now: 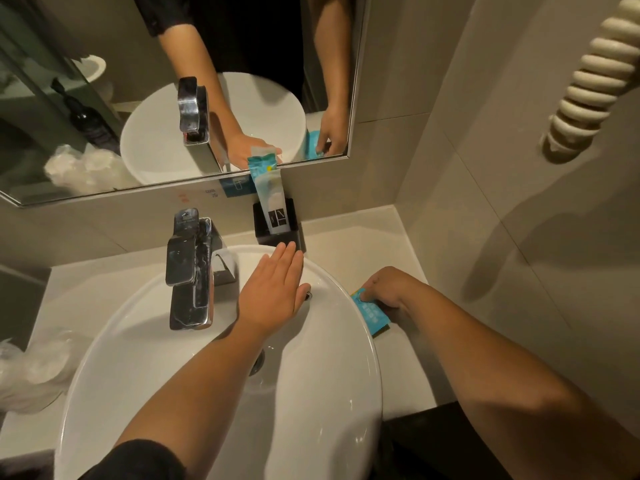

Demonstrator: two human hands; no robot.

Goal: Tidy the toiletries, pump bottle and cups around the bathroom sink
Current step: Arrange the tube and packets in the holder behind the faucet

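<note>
Teal sachet (pixel 367 311), a flat foil packet, lies on the beige counter (pixel 349 237) just right of the white oval basin (pixel 332 393), pinched by the right hand (pixel 384 289). The left hand (pixel 273 289) hovers flat and empty over the basin, fingers straight, near a black square holder (pixel 277 233) where one tall teal-and-white packet (pixel 268 192) already stands. Plastic-wrapped cups (pixel 31 368) sit left, seemingly not yet sorted. The pump bottle shows only as a mirror reflection.

bathroom | white basin (pixel 346 341) | chrome tap (pixel 188 271) | wall mirror (pixel 104 98)
</note>
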